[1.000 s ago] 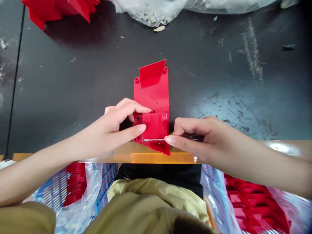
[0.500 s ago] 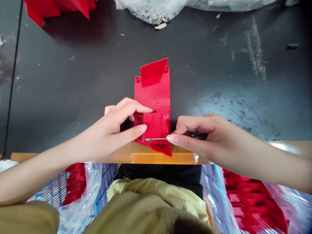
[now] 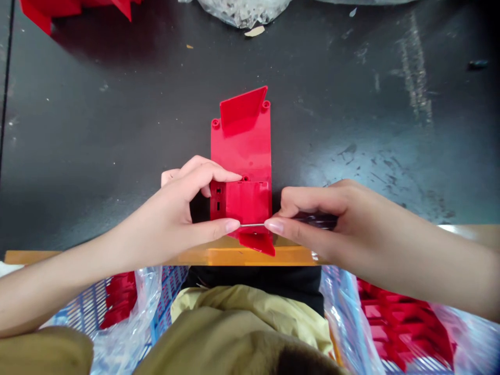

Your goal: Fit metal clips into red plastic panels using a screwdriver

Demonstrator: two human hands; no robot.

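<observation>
A red plastic part (image 3: pixel 242 148) with a flat plate, a raised box section and slanted end flaps lies near the table's front edge. My left hand (image 3: pixel 183 200) grips its left side. The index finger rests by a small screw hole, and the thumb presses at the tip of a thin metal shaft. That shaft belongs to a slim screwdriver (image 3: pixel 253 225), pinched between thumb and index finger of my right hand (image 3: pixel 324 216). It lies level across the near edge of the box section. Its tip is hidden under my left thumb, and the dark handle is mostly inside my right palm.
The black table (image 3: pixel 117 114) ends in an orange front edge (image 3: pixel 289 255). More red parts (image 3: pixel 82 6) stand at the far left, and a clear bag of small pieces (image 3: pixel 244 11) lies at the back. Blue baskets (image 3: pixel 170 291) with plastic liners and red parts flank my lap.
My left thumb has moved down from the box section onto the screwdriver's tip, covering it. The right hand keeps its grip. The whole view has shifted slightly.
</observation>
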